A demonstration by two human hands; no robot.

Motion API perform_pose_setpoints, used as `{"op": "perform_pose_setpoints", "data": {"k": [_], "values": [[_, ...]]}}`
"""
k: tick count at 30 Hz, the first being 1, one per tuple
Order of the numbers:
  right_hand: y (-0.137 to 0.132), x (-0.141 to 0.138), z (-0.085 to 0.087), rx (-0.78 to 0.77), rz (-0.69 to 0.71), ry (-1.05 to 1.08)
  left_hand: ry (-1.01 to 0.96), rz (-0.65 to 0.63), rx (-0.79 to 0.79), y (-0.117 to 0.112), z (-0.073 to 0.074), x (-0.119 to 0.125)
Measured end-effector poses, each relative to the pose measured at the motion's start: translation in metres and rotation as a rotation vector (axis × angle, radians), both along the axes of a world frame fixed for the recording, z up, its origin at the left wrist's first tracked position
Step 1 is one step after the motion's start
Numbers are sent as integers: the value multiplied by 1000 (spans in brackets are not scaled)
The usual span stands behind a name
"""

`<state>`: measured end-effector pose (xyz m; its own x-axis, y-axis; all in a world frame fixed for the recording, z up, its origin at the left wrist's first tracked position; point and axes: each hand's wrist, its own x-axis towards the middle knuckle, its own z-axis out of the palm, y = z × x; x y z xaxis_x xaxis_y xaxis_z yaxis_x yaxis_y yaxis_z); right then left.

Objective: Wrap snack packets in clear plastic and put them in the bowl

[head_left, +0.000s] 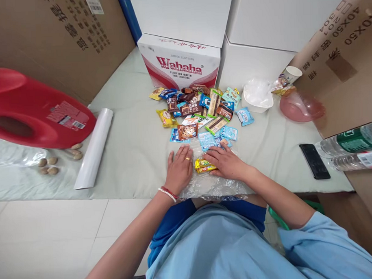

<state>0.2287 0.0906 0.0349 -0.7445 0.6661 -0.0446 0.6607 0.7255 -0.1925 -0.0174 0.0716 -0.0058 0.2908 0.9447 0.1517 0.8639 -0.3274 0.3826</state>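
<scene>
My left hand (pixel 180 168) lies flat on a sheet of clear plastic bag (pixel 218 188), its fingers stretched out and holding nothing. Beside it, on the plastic, two yellow snack packets (pixel 203 165) lie one against the other. My right hand (pixel 228 161) rests over their right end with its fingers spread, hiding part of them. Beyond its fingertips lie light-blue snack packets (pixel 207 141). A brown cookie packet (pixel 187 131) sits just past my left fingertips, at the near edge of a pile of wrapped snacks (pixel 213 102).
A Wahaha carton (pixel 182 66) stands behind the pile. Right are a white bowl (pixel 257 98), a pink bowl (pixel 302 107), a phone (pixel 315 161) and plastic bottles (pixel 353 141). Left are a white roll (pixel 95 148), a red jug (pixel 38 108) and several brown round things (pixel 53 170).
</scene>
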Motion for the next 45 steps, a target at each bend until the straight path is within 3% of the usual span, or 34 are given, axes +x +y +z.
{"op": "perform_pose_setpoints", "data": {"k": [5, 8, 10, 13, 16, 18, 20, 23, 27, 30, 34, 37, 40, 42, 45], "values": [[-3, 11, 15, 26, 0, 159, -130, -28, 154, -9, 8, -23], [-23, 28, 29, 9, -14, 342, -236, -231, 244, -25, 22, -44], [-48, 40, 32, -53, -4, 406, -272, -425, 201, -39, 29, -56], [-88, 54, 18, -101, 8, 332, -203, -601, 74, -58, 27, -67], [-114, 62, -5, -64, -59, 285, -139, -599, 16, -67, 15, -71], [-115, 65, -13, -77, -99, 352, -184, -571, -30, -66, 12, -72], [-106, 67, -10, -145, -114, 435, -272, -532, -100, -59, 15, -74], [-79, 73, 8, -236, -157, 504, -363, -413, -207, -41, 33, -74], [-36, 80, 23, -165, -244, 522, -357, -289, -233, -9, 53, -66], [-7, 77, 17, -119, -299, 479, -336, -189, -194, 16, 50, -57], [14, 66, 3, -132, -409, 341, -217, -71, -177, 39, 31, -46], [18, 58, -1, -165, -503, 241, -156, 100, -18, 38, 27, -41], [18, 53, 4, -171, -552, 156, -124, 292, 312, 18, 41, -32], [21, 50, 12, -114, -567, 101, -93, 215, 440, -1, 53, -18], [34, 39, 26, 24, -561, 91, -61, -107, 361, -23, 62, 13]]}}
